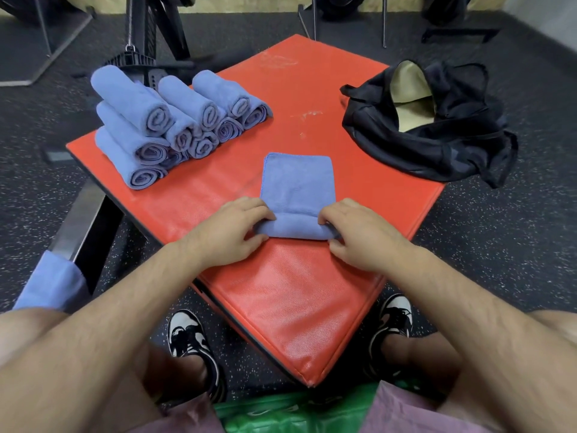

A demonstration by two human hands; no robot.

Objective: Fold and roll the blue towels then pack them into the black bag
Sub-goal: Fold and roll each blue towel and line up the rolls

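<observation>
red mat [281, 126] bare centre: passable | rolled towels [175, 126] block left | black bag [437, 145] blocks right, seemingly open

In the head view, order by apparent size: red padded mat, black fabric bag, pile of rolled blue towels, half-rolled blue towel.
1. red padded mat
2. black fabric bag and pile of rolled blue towels: alike, not ranked
3. half-rolled blue towel

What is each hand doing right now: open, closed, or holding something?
Left hand: closed, fingers curled round the near rolled end of the blue towel.
Right hand: closed, fingers pinching the same roll.
</observation>
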